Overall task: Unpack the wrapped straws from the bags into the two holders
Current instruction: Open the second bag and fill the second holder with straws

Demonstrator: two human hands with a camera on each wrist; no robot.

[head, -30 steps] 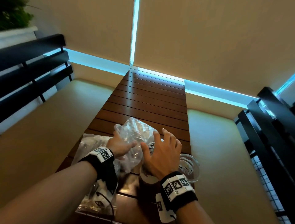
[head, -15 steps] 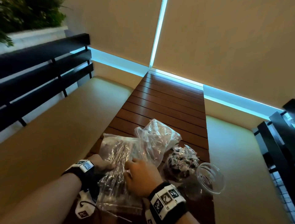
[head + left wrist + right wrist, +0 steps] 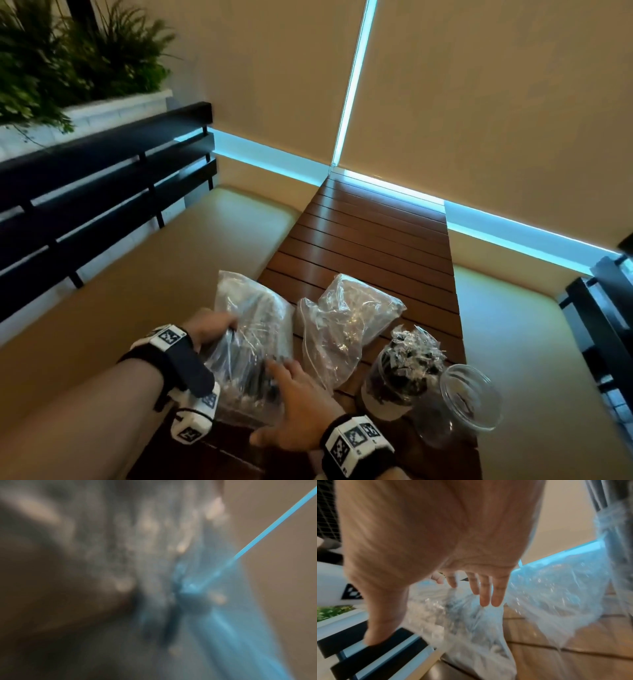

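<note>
A clear bag (image 3: 255,329) full of dark wrapped straws lies at the left edge of the wooden slat table (image 3: 370,240). My left hand (image 3: 212,327) grips the bag's left side with curled fingers. My right hand (image 3: 294,387) lies on its near end, fingers (image 3: 488,595) straight over the bag (image 3: 462,615). A second, crumpled bag (image 3: 346,325) lies just to the right. Further right stand a clear holder (image 3: 400,377) packed with wrapped straws and an empty clear holder (image 3: 469,394). The left wrist view is a blur of plastic (image 3: 145,547).
Beige bench cushions flank the table on the left (image 3: 164,274) and the right (image 3: 513,325). A black slatted backrest (image 3: 102,192) and a planter (image 3: 68,61) stand at the left. The table's far half runs to the wall.
Both hands left the crumpled bag and moved left to the full bag. My left hand now grips its side, and my right hand has spread flat on its near end.
</note>
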